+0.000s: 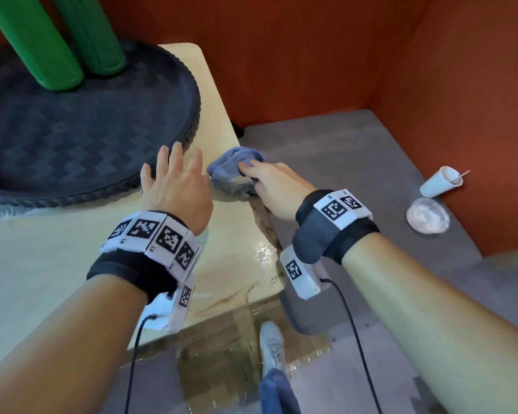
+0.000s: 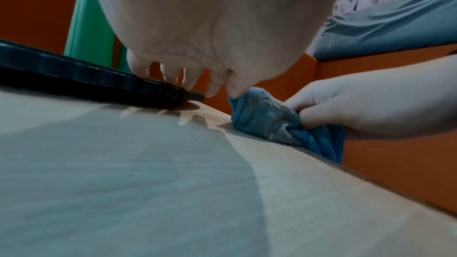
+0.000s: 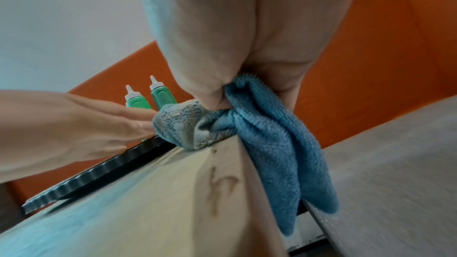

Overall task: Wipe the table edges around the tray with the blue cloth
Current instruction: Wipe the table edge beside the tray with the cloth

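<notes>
**Cloth at the desk's right edge**

The desk [image 1: 42, 264] carries a round black tray [image 1: 72, 130]. Only the right wrist view shows the blue cloth [image 3: 272, 144] draping long-axis down over the desk's side. The right hand [image 1: 277, 189] has its grip bunched around it; the left hand [image 1: 174, 186], fingers straight, rests at the tray's rim.

No legible words or brands. Left wristband [image 1: 150, 237] carries b/w square code tags, tiny marks beneath possibly "L4"; right wristband [image 1: 338, 209] tags likewise, chars too small to read.
</notes>
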The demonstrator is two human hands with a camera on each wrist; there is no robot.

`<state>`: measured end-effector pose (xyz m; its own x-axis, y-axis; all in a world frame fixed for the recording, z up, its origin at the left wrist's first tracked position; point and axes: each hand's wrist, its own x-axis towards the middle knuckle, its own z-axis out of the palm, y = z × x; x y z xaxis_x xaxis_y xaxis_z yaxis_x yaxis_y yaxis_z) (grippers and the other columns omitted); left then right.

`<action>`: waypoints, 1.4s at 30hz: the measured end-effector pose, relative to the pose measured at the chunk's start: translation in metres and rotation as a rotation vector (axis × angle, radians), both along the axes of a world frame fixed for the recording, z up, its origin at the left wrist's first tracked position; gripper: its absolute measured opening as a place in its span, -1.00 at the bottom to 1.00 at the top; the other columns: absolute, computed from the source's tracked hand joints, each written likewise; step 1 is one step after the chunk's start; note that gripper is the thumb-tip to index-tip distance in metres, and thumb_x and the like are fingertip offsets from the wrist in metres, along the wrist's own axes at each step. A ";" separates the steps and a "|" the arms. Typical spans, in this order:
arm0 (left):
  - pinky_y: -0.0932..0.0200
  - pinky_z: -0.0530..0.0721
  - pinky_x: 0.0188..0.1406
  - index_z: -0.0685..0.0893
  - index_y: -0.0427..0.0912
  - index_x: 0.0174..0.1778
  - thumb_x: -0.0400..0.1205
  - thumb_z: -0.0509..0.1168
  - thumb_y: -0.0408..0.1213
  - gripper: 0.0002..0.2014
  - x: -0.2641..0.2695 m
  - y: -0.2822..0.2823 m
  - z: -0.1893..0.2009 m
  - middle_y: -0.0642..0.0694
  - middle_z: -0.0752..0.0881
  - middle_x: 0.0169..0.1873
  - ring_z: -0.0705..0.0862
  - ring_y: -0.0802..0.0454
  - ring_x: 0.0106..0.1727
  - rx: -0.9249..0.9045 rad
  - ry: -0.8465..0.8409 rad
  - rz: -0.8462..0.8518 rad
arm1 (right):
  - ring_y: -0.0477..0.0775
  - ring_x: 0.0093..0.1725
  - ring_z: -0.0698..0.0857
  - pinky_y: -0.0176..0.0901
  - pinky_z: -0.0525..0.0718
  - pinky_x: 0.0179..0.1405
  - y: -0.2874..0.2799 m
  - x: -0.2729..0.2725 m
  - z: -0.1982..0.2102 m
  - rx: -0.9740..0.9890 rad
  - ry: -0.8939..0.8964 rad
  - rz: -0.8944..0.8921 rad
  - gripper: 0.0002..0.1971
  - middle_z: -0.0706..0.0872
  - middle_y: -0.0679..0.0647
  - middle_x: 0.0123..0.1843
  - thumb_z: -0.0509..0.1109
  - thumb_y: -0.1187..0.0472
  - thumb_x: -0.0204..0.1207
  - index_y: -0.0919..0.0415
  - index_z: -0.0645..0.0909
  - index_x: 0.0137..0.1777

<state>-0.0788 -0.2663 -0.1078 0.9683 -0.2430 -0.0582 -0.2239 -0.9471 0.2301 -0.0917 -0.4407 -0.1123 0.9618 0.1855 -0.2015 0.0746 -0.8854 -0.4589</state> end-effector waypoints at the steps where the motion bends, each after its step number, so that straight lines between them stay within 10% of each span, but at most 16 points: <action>1: -0.28 -0.01 0.62 0.11 -0.11 0.60 0.74 -0.10 -0.16 -0.53 0.000 0.000 0.000 -0.17 0.03 0.66 -0.07 -0.15 0.68 0.006 0.011 0.007 | 0.21 -0.10 0.51 -0.12 0.42 -0.22 0.001 0.002 0.002 -0.011 0.007 -0.004 -0.59 0.53 0.11 0.06 0.03 0.41 0.58 0.09 0.49 0.32; 10: -0.14 0.47 0.19 0.39 -0.27 0.25 0.64 0.06 -0.33 -0.74 -0.028 -0.001 -0.002 -0.21 0.44 0.27 0.41 -0.19 0.34 0.054 0.095 -0.099 | 0.27 -0.07 0.58 0.13 0.61 0.02 -0.009 -0.058 0.009 0.073 0.041 0.067 -0.54 0.61 0.17 0.21 0.02 0.43 0.57 0.10 0.44 0.39; 23: -0.11 0.32 0.49 0.11 -0.24 0.58 0.68 -0.03 -0.33 -0.50 -0.040 0.001 -0.017 -0.18 0.11 0.62 0.13 -0.15 0.63 0.110 0.082 -0.115 | 0.25 0.37 0.51 0.12 0.53 0.31 -0.017 -0.065 0.000 0.145 -0.006 0.081 -0.47 0.39 0.10 0.58 0.02 0.44 0.62 0.11 0.30 0.58; 28: -0.16 0.36 0.42 0.17 -0.26 0.54 0.67 -0.04 -0.35 -0.53 -0.037 -0.003 -0.014 -0.19 0.14 0.61 0.18 -0.16 0.59 0.104 0.122 -0.100 | -0.02 0.61 0.29 -0.44 0.25 0.41 -0.022 -0.088 -0.012 0.250 0.006 0.047 -0.42 0.19 -0.01 0.69 0.02 0.43 0.62 0.07 0.22 0.63; 42: -0.12 0.47 0.32 0.34 -0.16 0.48 0.71 -0.05 -0.30 -0.61 -0.046 -0.030 -0.004 -0.12 0.25 0.58 0.35 -0.16 0.51 0.124 0.134 0.018 | 0.14 0.60 0.30 -0.06 0.36 0.49 -0.039 -0.066 -0.016 0.288 -0.071 0.166 -0.47 0.25 0.08 0.67 0.03 0.40 0.64 0.13 0.27 0.61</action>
<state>-0.1244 -0.2966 -0.1117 0.9538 -0.2089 -0.2157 -0.1819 -0.9735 0.1384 -0.1579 -0.4793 -0.1285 0.9234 0.3804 -0.0519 0.2477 -0.6934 -0.6766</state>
